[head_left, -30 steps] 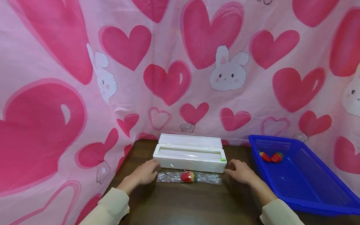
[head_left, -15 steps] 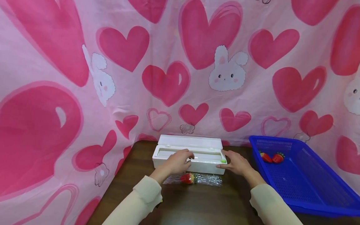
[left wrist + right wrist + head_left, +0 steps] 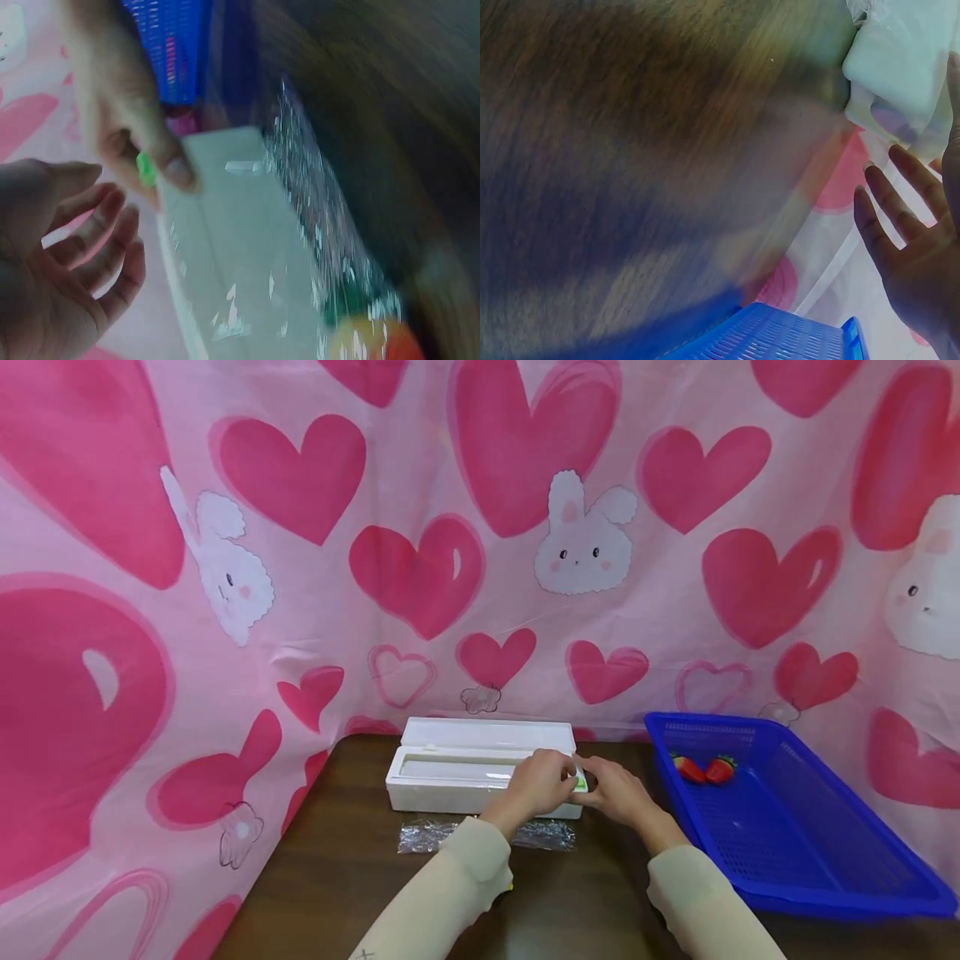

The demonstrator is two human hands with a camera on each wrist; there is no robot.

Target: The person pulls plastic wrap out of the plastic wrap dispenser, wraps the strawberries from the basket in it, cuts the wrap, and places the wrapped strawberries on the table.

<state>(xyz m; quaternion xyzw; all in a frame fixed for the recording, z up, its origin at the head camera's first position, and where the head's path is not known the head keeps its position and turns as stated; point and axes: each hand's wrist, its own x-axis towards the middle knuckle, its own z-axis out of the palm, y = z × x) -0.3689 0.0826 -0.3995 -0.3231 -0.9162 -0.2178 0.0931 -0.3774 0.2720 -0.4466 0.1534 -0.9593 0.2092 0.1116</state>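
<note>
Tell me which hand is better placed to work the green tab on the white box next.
Probably the left hand: it looks free, loosely curved near the green tab. The right hand is close too, but it grips the end of the white box, so it seems better suited to steadying.

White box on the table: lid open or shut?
Open. In the head view, the lid extends back from the far edge of the white box, leaving the long slot uncovered.
</note>
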